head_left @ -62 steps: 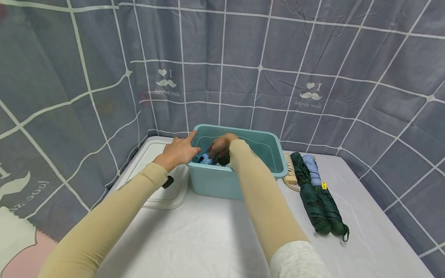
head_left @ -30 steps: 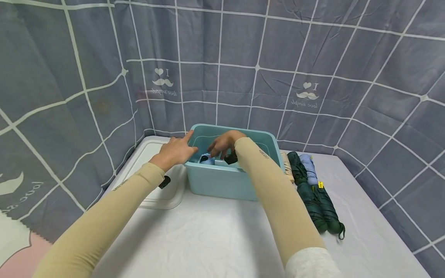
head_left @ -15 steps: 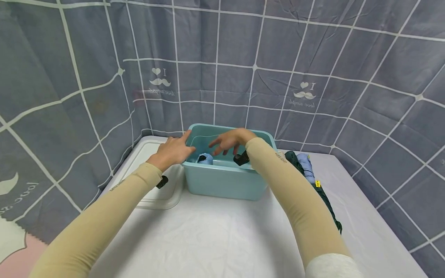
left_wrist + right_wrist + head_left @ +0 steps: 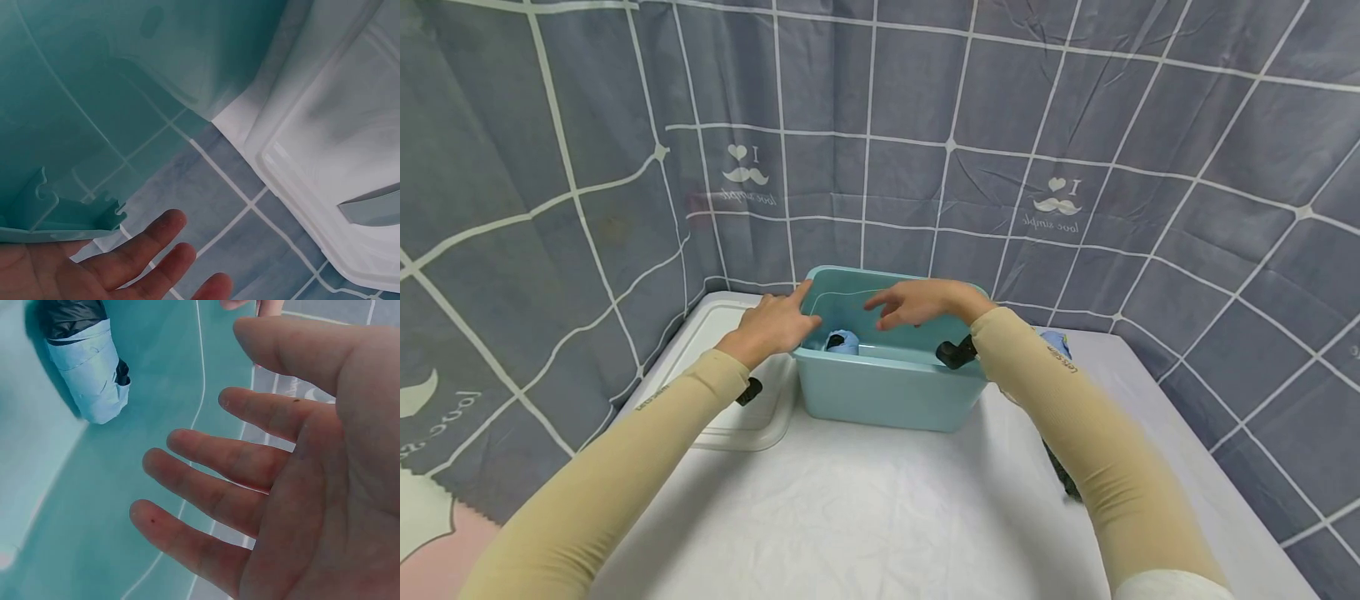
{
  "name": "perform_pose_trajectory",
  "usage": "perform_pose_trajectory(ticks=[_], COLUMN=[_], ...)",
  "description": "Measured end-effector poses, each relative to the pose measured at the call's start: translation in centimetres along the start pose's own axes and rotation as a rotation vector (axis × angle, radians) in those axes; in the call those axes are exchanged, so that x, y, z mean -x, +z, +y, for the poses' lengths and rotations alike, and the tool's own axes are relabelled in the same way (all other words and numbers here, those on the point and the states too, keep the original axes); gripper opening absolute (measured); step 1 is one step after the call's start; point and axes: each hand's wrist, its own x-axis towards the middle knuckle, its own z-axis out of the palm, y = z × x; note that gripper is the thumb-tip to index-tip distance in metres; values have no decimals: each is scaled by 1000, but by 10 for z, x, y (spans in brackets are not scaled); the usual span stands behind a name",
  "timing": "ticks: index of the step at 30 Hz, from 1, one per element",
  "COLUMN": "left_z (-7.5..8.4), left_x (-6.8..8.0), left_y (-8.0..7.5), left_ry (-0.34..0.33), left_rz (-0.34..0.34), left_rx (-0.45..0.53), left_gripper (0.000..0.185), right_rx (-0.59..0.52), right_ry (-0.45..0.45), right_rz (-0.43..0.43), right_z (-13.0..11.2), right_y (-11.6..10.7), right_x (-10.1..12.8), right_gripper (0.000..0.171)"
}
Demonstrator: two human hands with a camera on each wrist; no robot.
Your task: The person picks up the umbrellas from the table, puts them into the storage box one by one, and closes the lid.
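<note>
A light-blue rolled bundle with a black end [image 4: 842, 342], like a folded umbrella, stands at the left inside the teal plastic bin [image 4: 887, 392]. In the right wrist view the same bundle [image 4: 94, 375] leans against the bin's wall. My left hand [image 4: 770, 325] rests at the bin's left rim, its fingers straight and spread. The left wrist view shows those fingers [image 4: 144, 250] beside the rim, with nothing held. Over the bin's middle and right is my right hand [image 4: 921, 302], palm turned inward and fingers loosely extended, holding nothing.
A white lid [image 4: 726, 325] lies left of the bin. To the right, mostly behind my right sleeve, are a light-blue bundle [image 4: 1056, 340] and a dark green bundle [image 4: 1062, 475] on the white table [image 4: 850, 517]. Grey gridded curtains [image 4: 895, 183] hang close behind and at both sides.
My right hand has left the blue bundle, risen in the bin and shifted right with its fingers opening. The left hand stays at the rim. My right forearm now covers most of the right-hand bundles.
</note>
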Motion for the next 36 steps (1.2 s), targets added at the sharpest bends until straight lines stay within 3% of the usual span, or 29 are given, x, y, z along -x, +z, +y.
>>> perform_pose_trajectory(ticks=[4, 14, 27, 36], left_z=[0, 0, 1, -4], left_x=[1, 2, 1, -2], left_y=[-1, 0, 1, 3], left_ry=[5, 8, 11, 14], left_rz=[-2, 3, 5, 1], left_rx=[1, -2, 3, 14], left_gripper=[78, 78, 78, 78], right_rx=[25, -42, -104, -67], right_ry=[-15, -63, -41, -14], right_rz=[33, 80, 157, 221], right_z=[1, 8, 31, 44], right_y=[3, 12, 16, 19], right_x=[12, 43, 90, 115], right_gripper=[59, 57, 57, 58])
